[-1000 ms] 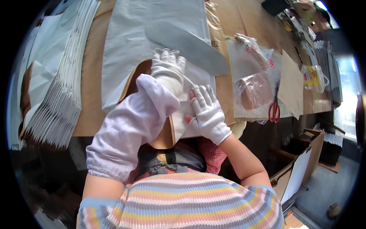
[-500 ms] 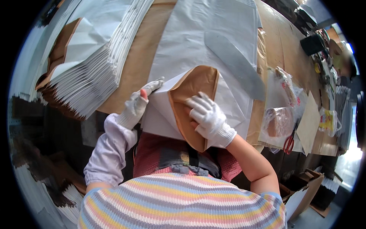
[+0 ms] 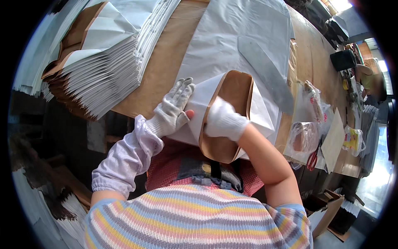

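Note:
In front of me a paper bag (image 3: 239, 89), white outside and brown inside, lies with its end spread into a wide oblong mouth. My left hand (image 3: 169, 108), in a white glove with the thumb tip bare, rests flat on the white paper beside that mouth, fingers stretched out. Inside the mouth is my right hand (image 3: 227, 121), also gloved and smeared by motion; its fingers are hidden. Beneath and beyond lie large white paper bags (image 3: 215, 37). On them, past the open mouth, sits a long grey flat plate (image 3: 265, 72) with a rounded end.
A thick fanned stack of white-and-brown paper bags (image 3: 107, 79) stands at the left. To the right on the brown tabletop (image 3: 313, 58) are clear plastic bags (image 3: 304, 135), red-handled scissors (image 3: 312, 159) and a pale card (image 3: 333, 141). A cardboard box (image 3: 331, 211) sits low at the right.
My right hand has gone deeper into the bag's mouth, which has spread wider and squarer. My left hand has shifted right and flattened onto the paper. The whole view has shifted slightly.

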`<state>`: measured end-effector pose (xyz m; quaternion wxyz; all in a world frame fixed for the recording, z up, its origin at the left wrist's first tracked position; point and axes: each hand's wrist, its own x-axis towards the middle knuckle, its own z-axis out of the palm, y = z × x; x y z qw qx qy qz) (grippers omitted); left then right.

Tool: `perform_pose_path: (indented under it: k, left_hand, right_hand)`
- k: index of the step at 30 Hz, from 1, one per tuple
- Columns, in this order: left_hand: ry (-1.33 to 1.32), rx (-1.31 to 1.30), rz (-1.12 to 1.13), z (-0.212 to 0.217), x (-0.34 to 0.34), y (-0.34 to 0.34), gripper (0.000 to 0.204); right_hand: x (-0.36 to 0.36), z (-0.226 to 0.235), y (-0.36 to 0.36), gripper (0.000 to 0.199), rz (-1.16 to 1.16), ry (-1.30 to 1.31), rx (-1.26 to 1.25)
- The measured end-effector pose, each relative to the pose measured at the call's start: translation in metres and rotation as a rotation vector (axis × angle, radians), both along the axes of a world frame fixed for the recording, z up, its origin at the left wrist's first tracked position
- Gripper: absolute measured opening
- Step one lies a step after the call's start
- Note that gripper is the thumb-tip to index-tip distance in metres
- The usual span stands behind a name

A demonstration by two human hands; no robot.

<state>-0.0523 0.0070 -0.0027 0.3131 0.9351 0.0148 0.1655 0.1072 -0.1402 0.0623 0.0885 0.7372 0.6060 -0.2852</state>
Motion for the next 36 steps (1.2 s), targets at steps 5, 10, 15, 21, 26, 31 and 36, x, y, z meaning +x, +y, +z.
perform_pose_path:
  k: [5,10,15,21,26,31,36]
  left_hand:
    - [0.16,0.223,0.027,0.006,0.006,-0.011,0.085]
    - [0.212,0.295,-0.026,0.007,0.012,-0.012,0.087]
    - [0.425,0.4,-0.047,0.031,0.018,-0.025,0.085]
    - [0.369,0.49,-0.082,0.016,0.019,-0.013,0.082]
    - [0.22,0.417,-0.043,0.015,0.018,-0.023,0.077]
    - [0.383,0.476,0.012,0.02,0.016,-0.03,0.088]
    - [0.52,0.434,-0.08,0.044,0.061,-0.039,0.1]
  right_hand:
    - [0.053,0.031,-0.034,0.041,-0.558,0.049,0.468]
    - [0.064,-0.031,-0.021,0.044,-0.403,0.002,0.771]
    - [0.065,-0.045,-0.021,0.04,-0.331,-0.057,0.824]
    - [0.006,0.012,-0.049,0.033,-0.044,-0.028,0.934]
    - [-0.031,-0.014,-0.093,0.041,0.3,0.159,0.771]
    - [0.069,0.003,-0.097,0.038,-0.042,0.369,0.802]
    - [0.203,-0.061,-0.111,0.068,-0.679,-0.727,0.537]
